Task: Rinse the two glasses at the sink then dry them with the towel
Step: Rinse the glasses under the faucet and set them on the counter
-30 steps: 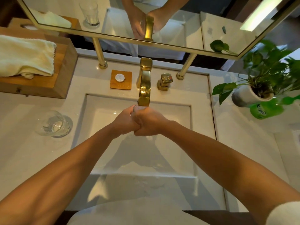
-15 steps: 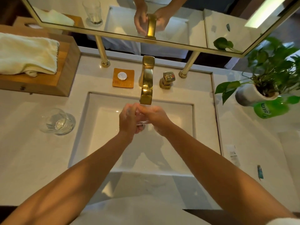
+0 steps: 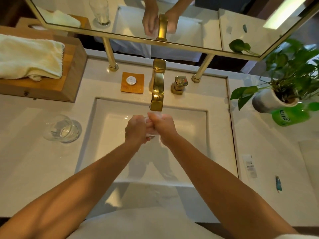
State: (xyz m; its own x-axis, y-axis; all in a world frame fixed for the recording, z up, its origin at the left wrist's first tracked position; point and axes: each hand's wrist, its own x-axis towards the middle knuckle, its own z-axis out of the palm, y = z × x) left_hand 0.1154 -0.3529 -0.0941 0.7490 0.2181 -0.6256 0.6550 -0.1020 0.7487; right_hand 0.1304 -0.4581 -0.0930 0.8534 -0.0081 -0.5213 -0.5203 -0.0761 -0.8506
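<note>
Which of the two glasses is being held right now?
The glass gripped by the left hand and right hand under the gold faucet. The other glass stands untouched on the counter, left of the sink.

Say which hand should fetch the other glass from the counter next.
Left. Both grip the first glass, but the waiting glass stands left of the basin, nearer the left hand; the right hand would have to cross over.

A bathroom vanity — a white rectangular sink (image 3: pixel 96 135) sunk into a pale counter; a gold faucet (image 3: pixel 157 90) under a gold-framed mirror (image 3: pixel 189 19); a folded towel (image 3: pixel 29 59) on a wooden box; a potted plant (image 3: pixel 284 87) alongside — home or hotel, unclear.
</note>
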